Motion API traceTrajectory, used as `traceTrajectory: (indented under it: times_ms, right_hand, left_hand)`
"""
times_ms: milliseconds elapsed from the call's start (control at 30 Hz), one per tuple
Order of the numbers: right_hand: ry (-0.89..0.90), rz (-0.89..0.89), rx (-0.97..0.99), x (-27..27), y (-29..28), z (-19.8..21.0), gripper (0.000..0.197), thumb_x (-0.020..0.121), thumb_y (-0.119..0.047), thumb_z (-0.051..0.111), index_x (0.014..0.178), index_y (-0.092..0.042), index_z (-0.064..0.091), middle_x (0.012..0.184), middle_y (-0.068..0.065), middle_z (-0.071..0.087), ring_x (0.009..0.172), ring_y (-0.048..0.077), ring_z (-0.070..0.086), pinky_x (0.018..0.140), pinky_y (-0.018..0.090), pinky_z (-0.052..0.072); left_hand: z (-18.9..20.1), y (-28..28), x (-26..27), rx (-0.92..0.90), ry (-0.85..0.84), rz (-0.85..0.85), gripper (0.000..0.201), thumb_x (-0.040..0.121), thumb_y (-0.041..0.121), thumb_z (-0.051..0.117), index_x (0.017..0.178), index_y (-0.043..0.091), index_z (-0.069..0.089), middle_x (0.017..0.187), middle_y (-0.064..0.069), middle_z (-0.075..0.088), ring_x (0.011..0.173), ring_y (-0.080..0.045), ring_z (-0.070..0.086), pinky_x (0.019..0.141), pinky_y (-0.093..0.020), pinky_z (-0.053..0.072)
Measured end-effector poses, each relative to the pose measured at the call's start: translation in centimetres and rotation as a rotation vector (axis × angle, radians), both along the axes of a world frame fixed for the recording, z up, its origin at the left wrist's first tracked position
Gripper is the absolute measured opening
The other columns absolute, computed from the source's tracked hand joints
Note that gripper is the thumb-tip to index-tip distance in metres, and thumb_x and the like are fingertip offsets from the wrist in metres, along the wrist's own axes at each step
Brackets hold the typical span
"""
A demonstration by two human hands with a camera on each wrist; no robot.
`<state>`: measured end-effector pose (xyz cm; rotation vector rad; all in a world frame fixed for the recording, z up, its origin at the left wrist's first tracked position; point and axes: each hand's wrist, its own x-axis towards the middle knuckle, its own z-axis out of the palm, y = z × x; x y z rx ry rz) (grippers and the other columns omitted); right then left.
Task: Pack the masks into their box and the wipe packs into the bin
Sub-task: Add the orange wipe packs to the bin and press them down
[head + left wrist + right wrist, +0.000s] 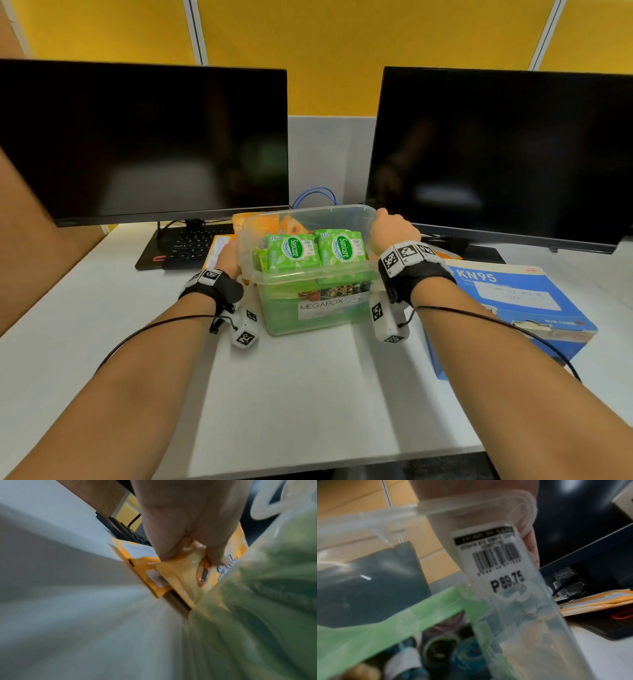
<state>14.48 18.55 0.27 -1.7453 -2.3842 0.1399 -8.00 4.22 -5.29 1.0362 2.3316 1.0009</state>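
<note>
A clear plastic bin [310, 274] labelled MEGABOX sits mid-worktop [308, 394], w/ two green Sanicare wipe packs [310, 250] upright on top of more green packs; orange packs show at the back. Right hand [394, 231] clasps the bin's far right rim. Left hand [187, 524] pinches an orange wipe pack [187, 574] against the bin's left wall. A blue KN95 mask box [520, 308] lies closed to the right, just beside the bin.

A clear bin [356, 214] holds green wipe packs [294, 249], orange packs [219, 248] just beside it, blue KN95 box [520, 308] closed alongside.
</note>
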Motion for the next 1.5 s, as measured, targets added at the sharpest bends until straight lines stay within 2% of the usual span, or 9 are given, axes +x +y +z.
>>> traceTrajectory:
  times_ms: [67, 233, 367, 667, 767, 867, 1033, 1300, 1500]
  right_hand:
    - [0.020, 0.006, -0.009, 0.2, -0.2, 0.2, 0.037, 0.095, -0.017, 0.047, 0.131, -0.010, 0.041, 0.121, 0.015, 0.056, 0.109, 0.032, 0.057, 0.075, 0.038, 0.042]
    - [0.040, 0.020, -0.017, 0.5, -0.8, 0.3, 0.034, 0.095, -0.016, 0.047, 0.128, -0.010, 0.043, 0.118, 0.015, 0.059, 0.105, 0.031, 0.059, 0.072, 0.037, 0.040]
    - [0.057, 0.047, -0.008, 0.0, -2.3, 0.3, 0.033, 0.097, -0.015, 0.041, 0.128, -0.007, 0.044, 0.122, 0.017, 0.058, 0.112, 0.033, 0.057, 0.080, 0.039, 0.045]
    - [0.797, 0.246, -0.196, -1.4, -5.9, 1.9, 0.045, 0.101, -0.036, 0.035, 0.111, -0.001, 0.062, 0.112, 0.017, 0.062, 0.108, 0.031, 0.056, 0.086, 0.035, 0.039]
    - [1.036, 0.465, -0.407, -1.1, -8.9, 2.9, 0.050, 0.096, -0.050, 0.044, 0.133, -0.018, 0.049, 0.118, -0.001, 0.061, 0.106, 0.018, 0.059, 0.084, 0.036, 0.048]
    - [0.944, 0.570, -0.425, -1.3, -9.5, 2.5, 0.069, 0.084, -0.032, 0.069, 0.143, -0.029, 0.032, 0.121, -0.004, 0.060, 0.099, 0.015, 0.065, 0.067, 0.035, 0.060]
    - [0.733, 0.342, 0.112, 0.9, -8.5, 3.2, 0.047, 0.086, -0.017, 0.059, 0.130, -0.026, 0.044, 0.101, 0.006, 0.061, 0.088, 0.027, 0.061, 0.070, 0.034, 0.051]
    - [0.079, 0.380, 0.271, -0.5, -9.0, 2.1, 0.023, 0.091, -0.018, 0.052, 0.113, -0.012, 0.050, 0.099, 0.013, 0.063, 0.092, 0.034, 0.062, 0.065, 0.036, 0.043]
    - [-0.267, 0.316, 0.138, -3.5, -7.2, 1.2, 0.027, 0.094, -0.021, 0.044, 0.113, -0.016, 0.063, 0.121, 0.006, 0.060, 0.119, 0.028, 0.050, 0.104, 0.046, 0.029]
  left_hand:
    - [0.1, 0.3, -0.8, 0.184, -0.009, 0.156, 0.022, 0.090, 0.035, 0.054, 0.077, 0.017, 0.055, 0.082, -0.011, 0.057, 0.089, -0.022, 0.048, 0.076, -0.032, 0.039]
    - [3.3, -2.0, -2.0, 0.541, -0.094, 0.412, 0.045, 0.096, 0.040, 0.050, 0.122, 0.003, 0.052, 0.118, -0.014, 0.060, 0.111, -0.029, 0.056, 0.082, -0.028, 0.036]
    - [6.8, -3.3, -2.6, 0.770, -0.120, 0.447, 0.046, 0.098, 0.043, 0.041, 0.121, 0.004, 0.046, 0.116, -0.010, 0.060, 0.112, -0.024, 0.055, 0.089, -0.030, 0.039]
    - [6.9, -2.7, 4.0, 0.472, -0.185, 0.114, 0.054, 0.096, 0.054, 0.031, 0.118, 0.007, 0.046, 0.112, -0.009, 0.061, 0.091, -0.021, 0.061, 0.076, -0.037, 0.052]
    - [6.3, -2.1, 6.1, 0.517, -0.283, 0.126, 0.053, 0.098, 0.050, 0.029, 0.125, 0.007, 0.045, 0.114, -0.010, 0.061, 0.097, -0.024, 0.062, 0.077, -0.039, 0.053]
    - [6.2, -1.4, 7.5, 0.471, -0.156, -0.034, 0.051, 0.099, 0.045, 0.034, 0.124, 0.006, 0.053, 0.116, -0.009, 0.064, 0.106, -0.027, 0.062, 0.088, -0.036, 0.049]
    - [6.3, -0.6, 9.7, -0.035, 0.399, -0.490, 0.041, 0.093, 0.044, 0.053, 0.120, 0.014, 0.062, 0.126, -0.005, 0.059, 0.110, -0.021, 0.056, 0.092, -0.034, 0.044]
    - [6.1, 1.0, 9.5, -0.544, 0.488, -0.685, 0.070, 0.085, 0.072, 0.021, 0.149, 0.043, 0.021, 0.161, 0.006, 0.006, 0.149, -0.021, -0.005, 0.119, -0.051, 0.000]
    - [5.5, 0.5, 9.5, -0.541, 0.527, -0.612, 0.047, 0.101, 0.046, 0.024, 0.147, 0.038, 0.028, 0.161, -0.001, 0.001, 0.148, -0.027, -0.007, 0.118, -0.052, 0.005]
